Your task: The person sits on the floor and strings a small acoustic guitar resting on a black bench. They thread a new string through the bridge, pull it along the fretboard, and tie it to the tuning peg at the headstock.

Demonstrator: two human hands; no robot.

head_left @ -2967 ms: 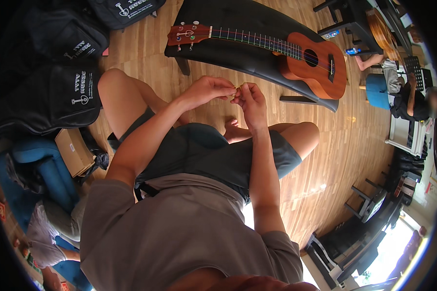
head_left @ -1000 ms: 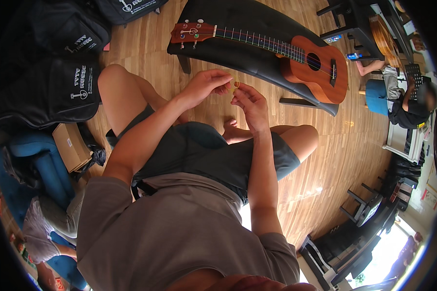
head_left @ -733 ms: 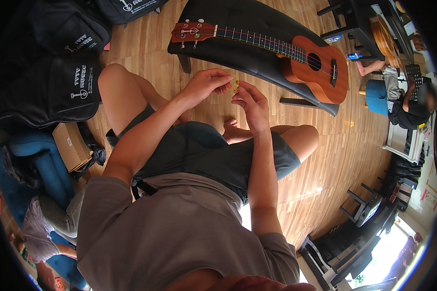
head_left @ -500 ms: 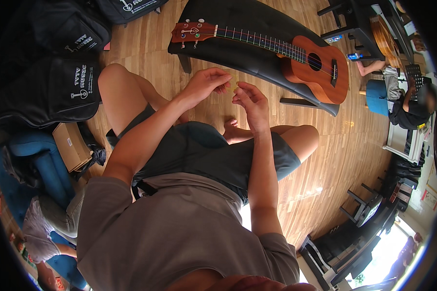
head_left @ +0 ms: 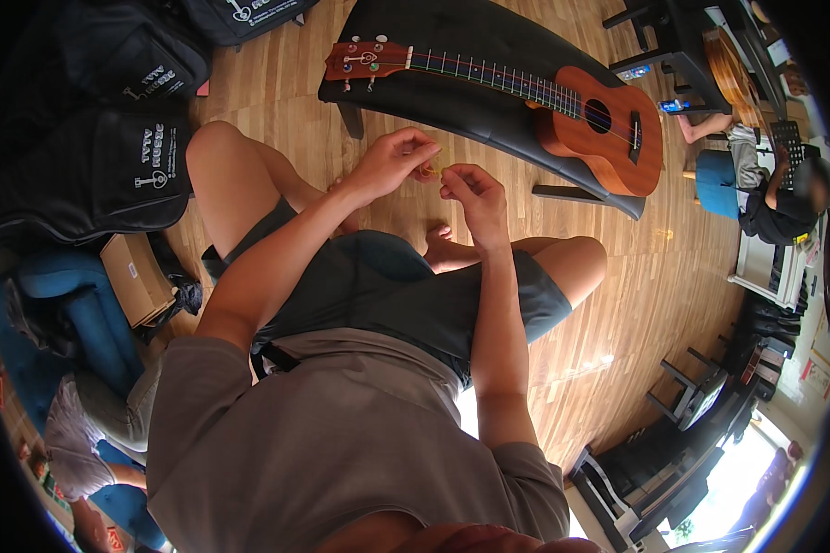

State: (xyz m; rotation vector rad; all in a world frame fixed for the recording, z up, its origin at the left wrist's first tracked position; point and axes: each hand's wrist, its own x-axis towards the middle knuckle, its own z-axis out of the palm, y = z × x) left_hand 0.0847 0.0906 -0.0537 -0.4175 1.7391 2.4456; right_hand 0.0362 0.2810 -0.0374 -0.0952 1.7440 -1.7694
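Note:
A thin yellow string (head_left: 430,170) shows between my two hands, in front of the black bench. My left hand (head_left: 392,166) is closed in a pinch at one side of it, thumb and forefinger together. The fingertips of my right hand (head_left: 478,198) pinch the other side, close to the left ones. Most of the string is too fine to follow. Beyond my hands a brown ukulele (head_left: 636,157) lies face up on the padded bench (head_left: 489,32), its headstock to the left and its body to the right. Coloured strings run along its neck.
Black instrument bags (head_left: 83,175) stand at the left, with a cardboard box (head_left: 135,276) beside a blue seat (head_left: 74,286). On the far right another person (head_left: 784,207) sits on a blue stool (head_left: 716,180). A second wooden instrument (head_left: 733,78) leans near there.
My right hand has turned slightly and its fingers have closed more. The yellow string now shows more plainly between my fingertips. My left hand has barely moved.

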